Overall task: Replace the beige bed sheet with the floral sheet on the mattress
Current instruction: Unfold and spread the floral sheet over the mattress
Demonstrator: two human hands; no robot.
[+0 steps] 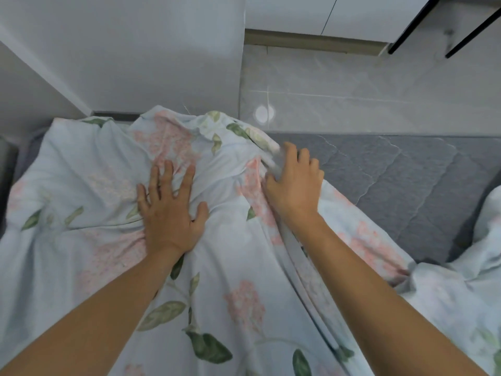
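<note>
**Floral sheet half spread over a grey mattress, both hands on it**

The floral sheet (235, 280), pale blue with pink blossom clusters and green leaves, lies rumpled across the left and middle of the mattress (401, 183). It bunches into a raised hump at the far edge, near the wall, and trails in loose folds toward the camera and off to the lower right, where another heap of the same fabric rises at the frame's edge. The right part of the mattress is uncovered: grey, quilted with wavy stitching.

The left hand (169, 213) presses flat on the sheet, palm down, fingers (187, 180) spread wide and gripping nothing; the fabric puckers into creases around the heel of the palm. The right hand (294, 185) sits just beside it at the sheet's edge, where cloth meets bare mattress. Its fingers curl down over a fold of the sheet, and the thumb presses in from the left, so the hand appears to pinch that edge; the fold there is blurred, so how firm the hold is cannot be told. Both forearms are bare and reach in from the bottom of the view.

Beyond the bed, a white wall (122, 50) stands on the left and a glossy marbled tile floor (352, 104) on the right, with white cabinet fronts (311, 12) at the top.
</note>
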